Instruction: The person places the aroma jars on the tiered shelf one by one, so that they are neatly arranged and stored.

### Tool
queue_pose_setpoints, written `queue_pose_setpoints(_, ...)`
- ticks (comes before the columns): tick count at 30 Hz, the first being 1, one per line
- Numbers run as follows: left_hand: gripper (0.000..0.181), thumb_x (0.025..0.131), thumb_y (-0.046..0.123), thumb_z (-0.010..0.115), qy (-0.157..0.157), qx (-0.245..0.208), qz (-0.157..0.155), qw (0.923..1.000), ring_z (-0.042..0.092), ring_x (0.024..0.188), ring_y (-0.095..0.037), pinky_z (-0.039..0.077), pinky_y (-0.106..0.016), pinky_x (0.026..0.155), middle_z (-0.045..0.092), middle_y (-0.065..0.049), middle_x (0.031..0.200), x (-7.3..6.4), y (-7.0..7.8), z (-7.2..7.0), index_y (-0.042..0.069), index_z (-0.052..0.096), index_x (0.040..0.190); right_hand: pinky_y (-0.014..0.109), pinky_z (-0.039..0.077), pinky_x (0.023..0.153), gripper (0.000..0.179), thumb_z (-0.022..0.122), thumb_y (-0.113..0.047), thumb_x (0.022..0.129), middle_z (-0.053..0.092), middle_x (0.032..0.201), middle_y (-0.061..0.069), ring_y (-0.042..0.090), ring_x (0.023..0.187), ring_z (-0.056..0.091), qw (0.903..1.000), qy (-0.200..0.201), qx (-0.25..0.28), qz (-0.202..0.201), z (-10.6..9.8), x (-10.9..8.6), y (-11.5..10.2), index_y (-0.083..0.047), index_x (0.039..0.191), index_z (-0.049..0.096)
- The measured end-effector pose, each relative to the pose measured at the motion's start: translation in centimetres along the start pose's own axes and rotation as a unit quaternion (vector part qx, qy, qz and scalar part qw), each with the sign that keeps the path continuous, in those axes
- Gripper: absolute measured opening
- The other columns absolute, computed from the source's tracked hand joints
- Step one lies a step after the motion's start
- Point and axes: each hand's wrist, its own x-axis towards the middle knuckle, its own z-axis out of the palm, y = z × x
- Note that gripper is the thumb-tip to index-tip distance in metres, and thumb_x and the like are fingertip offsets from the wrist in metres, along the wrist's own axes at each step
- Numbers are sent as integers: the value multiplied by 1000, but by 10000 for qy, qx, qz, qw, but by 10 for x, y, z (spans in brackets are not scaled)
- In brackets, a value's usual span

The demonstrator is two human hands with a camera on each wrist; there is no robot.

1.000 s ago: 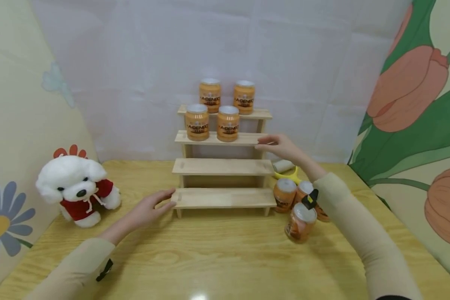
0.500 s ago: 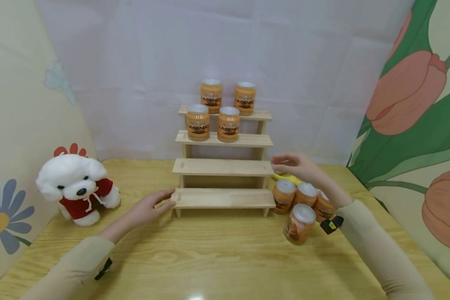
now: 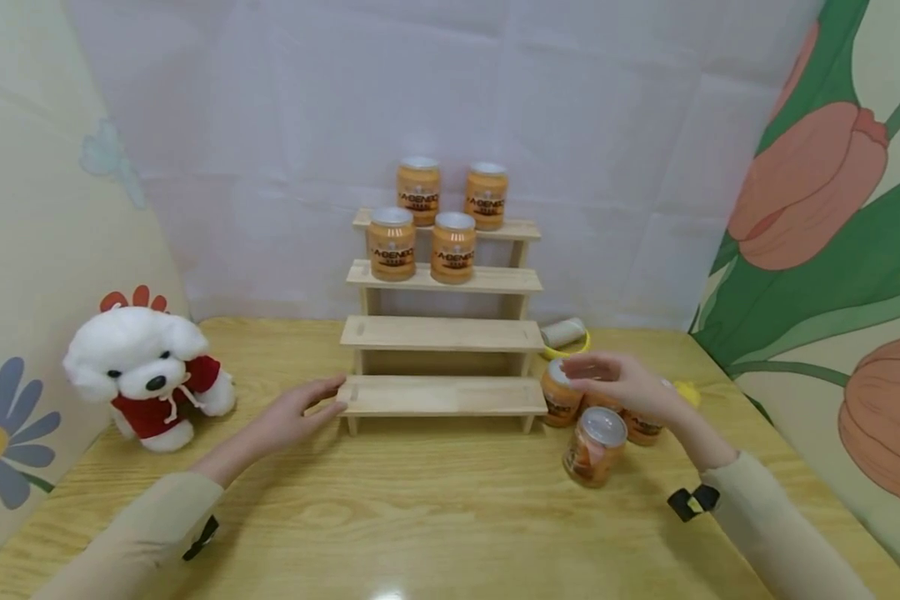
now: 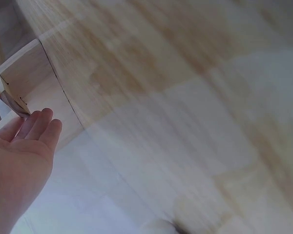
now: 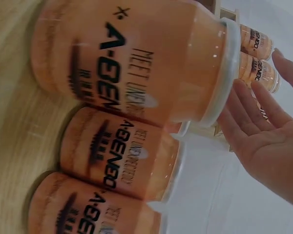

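A wooden tiered display rack (image 3: pixel 442 333) stands at the middle of the table. Two orange cans (image 3: pixel 418 192) with silver tops sit on its top tier, and two more cans (image 3: pixel 453 250) on the tier below. My left hand (image 3: pixel 292 417) is at the left end of the lowest board; in the left wrist view the board's end (image 4: pixel 13 101) lies between its thumb and fingers. My right hand (image 3: pixel 622 383), holding nothing, hovers with relaxed fingers over a group of orange cans right of the rack. One can (image 3: pixel 596 446) stands in front of this group.
A white toy dog (image 3: pixel 150 375) in red sits at the left of the table. Behind the cans lie a pale cylinder (image 3: pixel 563 332) with a yellow loop, and a small yellow thing (image 3: pixel 687 393) at the right. A white cloth (image 3: pixel 307 125) hangs behind.
My right hand has come away from the right end of the rack's second tier and moved down and rightward over the loose cans. The left hand has stayed at the lowest board.
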Motion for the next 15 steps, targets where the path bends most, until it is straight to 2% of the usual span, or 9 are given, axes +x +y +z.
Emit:
queue_pose_setpoints(6, 58, 98, 30, 51, 40, -35, 9, 10000, 45, 125, -43, 38, -56, 102, 41, -28, 141, 0, 0, 1, -7, 37, 140, 24, 50, 93, 44, 61, -23, 92, 57, 129, 17, 33, 119, 54, 9999, -111, -71, 4, 1, -15, 10, -5, 131, 53)
queue_pose_setpoints(15, 57, 98, 30, 50, 6, -9, -3, 10000, 46, 124, -44, 39, -56, 101, 42, -28, 140, 0, 1, 0, -6, 37, 140, 20, 48, 90, 46, 63, -23, 91, 55, 129, 23, 33, 119, 53, 9986, -485, -147, 156, 2, -32, 23, 1, 129, 54)
